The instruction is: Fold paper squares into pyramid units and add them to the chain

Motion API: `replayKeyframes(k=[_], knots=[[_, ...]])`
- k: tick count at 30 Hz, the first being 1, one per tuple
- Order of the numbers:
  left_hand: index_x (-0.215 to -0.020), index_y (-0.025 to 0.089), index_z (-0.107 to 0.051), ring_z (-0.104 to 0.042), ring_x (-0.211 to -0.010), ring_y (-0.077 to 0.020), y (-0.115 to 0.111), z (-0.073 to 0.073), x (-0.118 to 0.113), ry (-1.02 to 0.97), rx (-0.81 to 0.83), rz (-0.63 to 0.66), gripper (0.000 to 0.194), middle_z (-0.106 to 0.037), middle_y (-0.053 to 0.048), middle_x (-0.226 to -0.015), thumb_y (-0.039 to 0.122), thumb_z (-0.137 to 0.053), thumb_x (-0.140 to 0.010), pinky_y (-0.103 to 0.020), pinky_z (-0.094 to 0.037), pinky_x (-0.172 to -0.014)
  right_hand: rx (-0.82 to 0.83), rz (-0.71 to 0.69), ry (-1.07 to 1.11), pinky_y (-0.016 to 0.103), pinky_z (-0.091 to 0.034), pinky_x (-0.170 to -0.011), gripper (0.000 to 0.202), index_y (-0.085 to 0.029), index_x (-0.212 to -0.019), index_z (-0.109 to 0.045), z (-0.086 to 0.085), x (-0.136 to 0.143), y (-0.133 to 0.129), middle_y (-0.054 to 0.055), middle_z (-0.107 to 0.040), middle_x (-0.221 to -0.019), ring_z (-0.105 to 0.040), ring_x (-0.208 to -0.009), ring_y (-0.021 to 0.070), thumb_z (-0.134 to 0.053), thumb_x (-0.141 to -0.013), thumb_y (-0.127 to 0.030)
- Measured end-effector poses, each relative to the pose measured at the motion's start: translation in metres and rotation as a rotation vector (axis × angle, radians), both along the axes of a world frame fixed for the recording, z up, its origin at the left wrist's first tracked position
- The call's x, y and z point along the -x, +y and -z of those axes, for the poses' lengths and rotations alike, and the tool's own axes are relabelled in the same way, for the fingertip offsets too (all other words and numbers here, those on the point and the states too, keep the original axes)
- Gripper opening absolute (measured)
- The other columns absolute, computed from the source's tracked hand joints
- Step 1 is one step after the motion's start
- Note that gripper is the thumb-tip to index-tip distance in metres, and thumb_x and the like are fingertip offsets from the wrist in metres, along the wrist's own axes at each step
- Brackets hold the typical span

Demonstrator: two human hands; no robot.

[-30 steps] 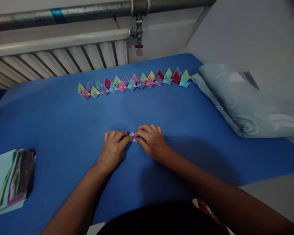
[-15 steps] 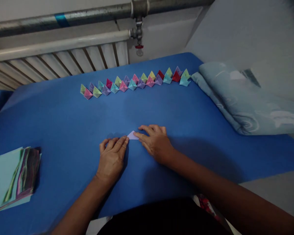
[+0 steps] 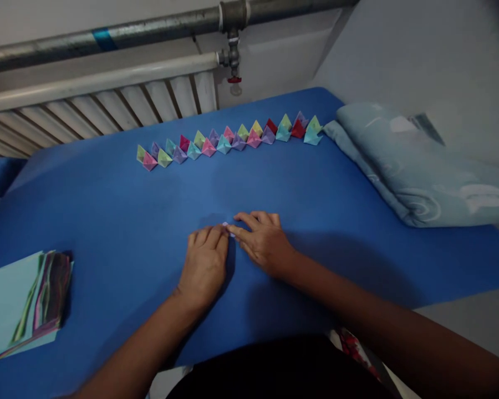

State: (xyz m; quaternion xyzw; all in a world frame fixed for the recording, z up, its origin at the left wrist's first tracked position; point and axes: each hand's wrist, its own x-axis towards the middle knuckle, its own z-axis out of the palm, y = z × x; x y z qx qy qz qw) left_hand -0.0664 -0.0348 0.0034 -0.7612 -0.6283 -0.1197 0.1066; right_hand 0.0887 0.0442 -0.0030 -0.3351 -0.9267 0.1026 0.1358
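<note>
A small folded piece of lilac paper (image 3: 232, 235) lies on the blue tabletop, mostly hidden by my fingers. My left hand (image 3: 205, 260) covers its left side, fingers close together and pressed down on the paper. On its right side, my right hand (image 3: 266, 244) holds the paper against the surface with a fingertip, while its upper fingers reach out above. Beyond my hands stand several little folded paper boats (image 3: 223, 145) in pink, green, turquoise, purple, red and yellow, set in two staggered rows.
To the left lies a stack of coloured paper sheets (image 3: 12, 305), turquoise on top. A folded grey-green blanket (image 3: 419, 172) rests at the right of the blue table (image 3: 120, 221). Behind it are a white radiator (image 3: 108, 111) and a metal pipe (image 3: 162, 30) with a red-handled valve (image 3: 234, 80).
My left hand has slid to the right, toward my right hand, and now covers most of the lilac paper. My right hand has stayed almost in place.
</note>
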Motion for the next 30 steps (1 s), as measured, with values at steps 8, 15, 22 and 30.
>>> replayKeyframes(k=[8, 15, 22, 30], knots=[[-0.109, 0.01, -0.065, -0.06, -0.084, -0.0231, 0.011, 0.004, 0.017, -0.042, -0.039, 0.251, 0.031, -0.069, -0.014, -0.107, 0.01, -0.038, -0.094, -0.042, -0.043, -0.077, 0.131, 0.042, 0.144, 0.04, -0.029, -0.085, 0.027, -0.034, -0.115, -0.067, 0.002, 0.002, 0.011, 0.002, -0.063, -0.123, -0.051, -0.104, 0.0219, -0.048, -0.096, -0.035], [-0.114, 0.018, -0.064, -0.061, -0.091, -0.021, 0.009, 0.009, 0.029, -0.233, -0.006, 0.238, 0.03, -0.069, -0.009, -0.11, 0.012, -0.043, -0.093, -0.04, -0.042, -0.08, 0.22, 0.09, 0.136, 0.041, -0.029, -0.085, 0.024, -0.033, -0.108, -0.071, -0.005, 0.005, 0.013, 0.004, -0.064, -0.12, -0.052, -0.105, 0.024, -0.057, -0.09, -0.027], [-0.1, 0.019, -0.065, -0.064, -0.094, -0.0199, 0.037, 0.006, 0.041, -0.335, 0.114, 0.295, 0.015, -0.069, -0.007, -0.106, 0.026, -0.055, -0.092, -0.036, -0.045, -0.079, 0.305, 0.179, 0.295, 0.038, -0.032, -0.088, 0.02, -0.027, -0.098, -0.069, -0.005, 0.007, 0.02, 0.001, -0.069, -0.11, -0.057, -0.101, 0.02, -0.058, -0.084, -0.019], [-0.099, 0.019, -0.065, -0.067, -0.09, -0.0183, 0.049, 0.003, 0.052, -0.279, 0.126, 0.431, 0.018, -0.071, -0.006, -0.102, 0.027, -0.049, -0.094, -0.034, -0.048, -0.077, 0.348, 0.216, 0.398, 0.037, -0.033, -0.089, 0.016, -0.025, -0.095, -0.067, -0.005, 0.008, 0.028, 0.001, -0.07, -0.103, -0.059, -0.098, 0.0191, -0.058, -0.084, -0.02]])
